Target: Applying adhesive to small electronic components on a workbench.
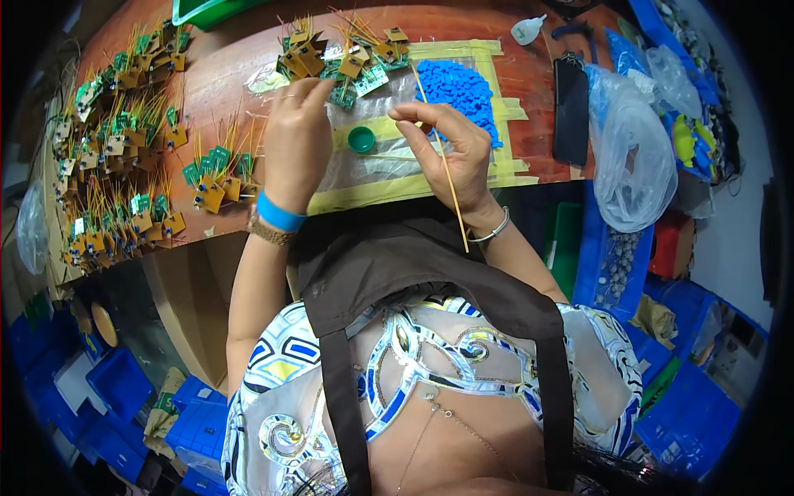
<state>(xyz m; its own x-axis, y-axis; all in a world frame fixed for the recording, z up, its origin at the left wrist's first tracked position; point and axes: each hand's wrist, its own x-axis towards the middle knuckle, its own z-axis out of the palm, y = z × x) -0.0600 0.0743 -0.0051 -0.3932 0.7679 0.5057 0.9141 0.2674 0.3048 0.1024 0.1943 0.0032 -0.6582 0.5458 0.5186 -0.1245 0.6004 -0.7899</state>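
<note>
Right grip (pixel 455 149) pinching a thin stick (pixel 461 227), left grip (pixel 298 136) hovering by circuit boards (pixel 370 80).
The stick is slanting past blue pieces (pixel 459 91); whether the left grip is grasping a board, I cannot tell. A green cup (pixel 361 139) is sitting between the grips on the taped counter (pixel 533 83), blue bins (pixel 120 380) are standing below, and both forearms (pixel 256 269) are pointing forward.

From a head-worn fisheye camera, we look steeply down, at close range, onto the flat reddish-brown wood-grained table (pixel 531 74).
</note>
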